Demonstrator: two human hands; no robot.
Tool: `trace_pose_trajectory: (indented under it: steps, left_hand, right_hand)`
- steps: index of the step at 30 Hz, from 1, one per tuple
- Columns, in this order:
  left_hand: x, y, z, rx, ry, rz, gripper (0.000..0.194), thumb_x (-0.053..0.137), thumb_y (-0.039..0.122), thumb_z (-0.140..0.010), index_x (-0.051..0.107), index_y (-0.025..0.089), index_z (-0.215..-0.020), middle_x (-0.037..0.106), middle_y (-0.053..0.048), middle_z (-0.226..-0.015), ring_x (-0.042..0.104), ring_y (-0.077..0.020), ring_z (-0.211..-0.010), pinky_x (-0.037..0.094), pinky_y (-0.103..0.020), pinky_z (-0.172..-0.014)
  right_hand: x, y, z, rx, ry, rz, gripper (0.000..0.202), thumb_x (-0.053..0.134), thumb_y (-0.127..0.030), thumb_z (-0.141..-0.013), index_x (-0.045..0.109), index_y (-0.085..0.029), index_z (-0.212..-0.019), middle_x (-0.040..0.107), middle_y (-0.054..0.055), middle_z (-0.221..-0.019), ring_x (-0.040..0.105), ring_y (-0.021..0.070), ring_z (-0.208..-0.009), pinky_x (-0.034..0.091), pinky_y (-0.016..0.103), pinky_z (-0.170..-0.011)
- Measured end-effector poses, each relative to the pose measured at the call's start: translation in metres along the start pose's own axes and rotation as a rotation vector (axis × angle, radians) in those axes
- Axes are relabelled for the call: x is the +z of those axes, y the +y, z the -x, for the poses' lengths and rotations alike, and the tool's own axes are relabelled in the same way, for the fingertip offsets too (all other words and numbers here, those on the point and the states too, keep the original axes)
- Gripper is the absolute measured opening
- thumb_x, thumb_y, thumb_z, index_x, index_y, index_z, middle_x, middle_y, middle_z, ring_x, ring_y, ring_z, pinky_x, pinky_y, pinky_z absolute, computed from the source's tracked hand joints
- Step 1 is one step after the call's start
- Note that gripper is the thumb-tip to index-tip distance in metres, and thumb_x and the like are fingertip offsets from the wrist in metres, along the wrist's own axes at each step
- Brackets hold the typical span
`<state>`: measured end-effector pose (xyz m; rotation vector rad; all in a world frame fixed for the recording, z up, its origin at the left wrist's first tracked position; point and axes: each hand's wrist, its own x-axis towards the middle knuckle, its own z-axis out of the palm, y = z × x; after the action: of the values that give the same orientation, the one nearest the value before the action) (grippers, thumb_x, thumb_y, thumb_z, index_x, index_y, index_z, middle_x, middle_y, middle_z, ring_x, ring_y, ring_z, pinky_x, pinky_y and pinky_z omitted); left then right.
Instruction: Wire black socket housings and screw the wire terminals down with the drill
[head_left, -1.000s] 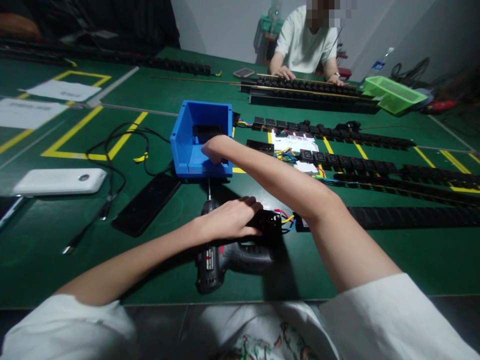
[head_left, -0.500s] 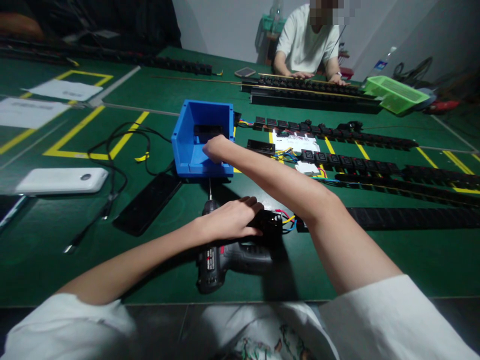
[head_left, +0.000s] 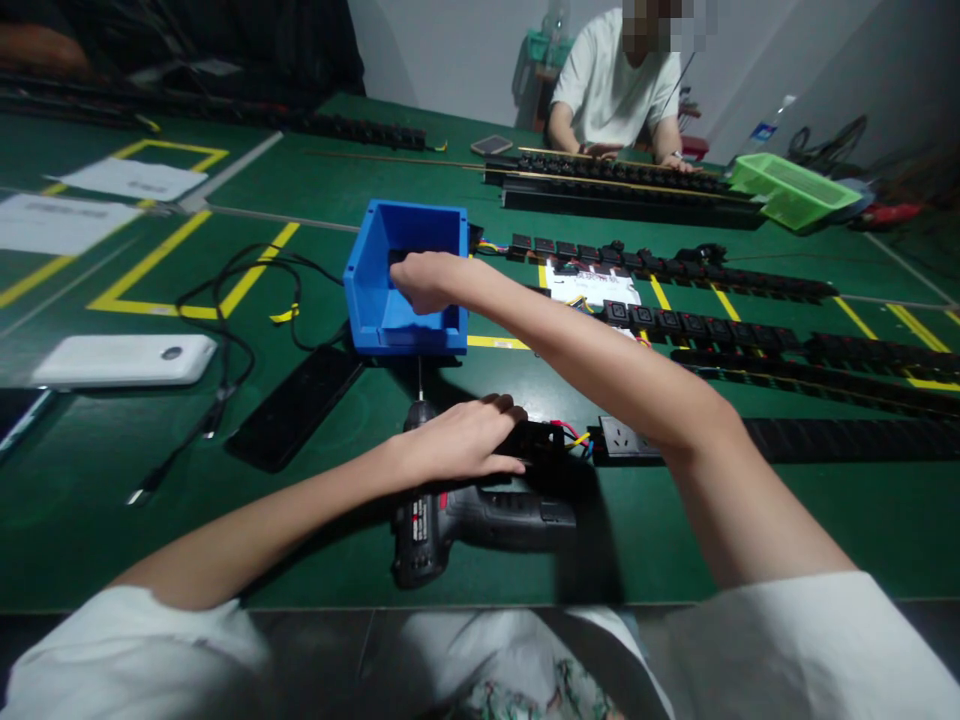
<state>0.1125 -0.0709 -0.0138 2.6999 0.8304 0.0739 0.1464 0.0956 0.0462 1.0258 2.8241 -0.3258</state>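
Note:
My right hand (head_left: 424,281) reaches into the blue plastic bin (head_left: 367,335), its fingers curled down and their tips hidden; whether they hold anything I cannot make out. My left hand (head_left: 469,440) is wrapped over the black end piece (head_left: 544,438) of a power strip. Red, yellow and blue wires (head_left: 577,440) join that piece to the strip's socket section (head_left: 626,440), which runs right under my right arm. Below my left hand a black cordless screwdriver (head_left: 420,535) lies on the table, its bit pointing toward the bin.
Left of the bin lie a black phone (head_left: 296,410), a looped cable (head_left: 225,380) and a white power bank (head_left: 124,360). More socket strips (head_left: 705,325) stretch across the right. Opposite, a person (head_left: 619,90) sits behind black rails (head_left: 630,200), near a green basket (head_left: 795,190).
My right hand has moved slightly up and left, deeper into the bin, and the right elbow has swung right, uncovering white sockets. My left hand stays where it was.

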Motion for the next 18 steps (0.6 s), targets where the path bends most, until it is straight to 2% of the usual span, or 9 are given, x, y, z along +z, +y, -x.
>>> trace_pose_trajectory:
  steps: [3, 6, 8, 11, 14, 18]
  left_hand:
    - [0.001, 0.000, 0.001, -0.003, 0.000, 0.031, 0.050, 0.053, 0.054, -0.090, 0.052, 0.013, -0.119, 0.059, -0.013, -0.110, 0.061, -0.0266, -0.101, 0.049, -0.034, -0.083]
    - [0.004, -0.002, 0.001, -0.015, 0.007, 0.053, 0.051, 0.056, 0.052, -0.089, 0.051, 0.013, -0.122, 0.058, -0.014, -0.115, 0.059, -0.0282, -0.108, 0.048, -0.036, -0.089]
    - [0.006, -0.003, 0.001, -0.008, 0.009, 0.070, 0.052, 0.058, 0.049, -0.088, 0.049, 0.013, -0.124, 0.058, -0.015, -0.120, 0.057, -0.0293, -0.113, 0.047, -0.038, -0.093]
    - [0.007, -0.002, 0.000, 0.012, 0.017, 0.099, 0.054, 0.061, 0.043, -0.086, 0.045, 0.012, -0.128, 0.057, -0.016, -0.123, 0.056, -0.0284, -0.112, 0.047, -0.039, -0.094]
    - [0.003, 0.001, -0.001, -0.019, -0.002, 0.069, 0.049, 0.059, 0.046, -0.087, 0.050, 0.013, -0.121, 0.058, -0.014, -0.115, 0.058, -0.0277, -0.105, 0.047, -0.039, -0.090]
    - [-0.006, 0.003, -0.004, -0.046, -0.047, 0.073, 0.051, 0.057, 0.054, -0.087, 0.052, 0.017, -0.121, 0.058, -0.009, -0.108, 0.057, -0.0252, -0.101, 0.046, -0.035, -0.086]
  right_hand:
    - [-0.008, -0.010, 0.036, -0.104, 0.040, 0.022, 0.016, 0.051, -0.009, -0.087, 0.065, -0.002, -0.092, 0.063, 0.007, -0.083, 0.062, 0.0154, -0.088, 0.046, 0.028, -0.086]
    - [-0.005, -0.017, 0.089, -0.209, 0.073, -0.033, 0.019, 0.051, -0.019, -0.091, 0.067, -0.010, -0.090, 0.063, 0.002, -0.080, 0.058, 0.0070, -0.076, 0.043, 0.019, -0.074]
    - [0.004, -0.017, 0.129, -0.248, 0.126, -0.086, 0.019, 0.049, -0.019, -0.093, 0.068, -0.015, -0.093, 0.064, 0.001, -0.087, 0.055, 0.0055, -0.077, 0.041, 0.018, -0.071]
    - [0.030, -0.011, 0.187, -0.239, 0.227, -0.383, 0.019, 0.051, -0.026, -0.095, 0.067, -0.017, -0.095, 0.064, 0.003, -0.089, 0.055, 0.0085, -0.078, 0.042, 0.021, -0.068]
    - [0.064, 0.000, 0.233, -0.099, 0.345, -0.609, 0.019, 0.054, -0.030, -0.093, 0.067, -0.017, -0.095, 0.064, 0.003, -0.088, 0.057, 0.0101, -0.076, 0.045, 0.023, -0.070]
    - [0.102, 0.011, 0.271, 0.180, 0.511, -0.764, 0.018, 0.060, -0.033, -0.089, 0.068, -0.017, -0.092, 0.065, 0.004, -0.088, 0.060, 0.0116, -0.077, 0.048, 0.024, -0.069]
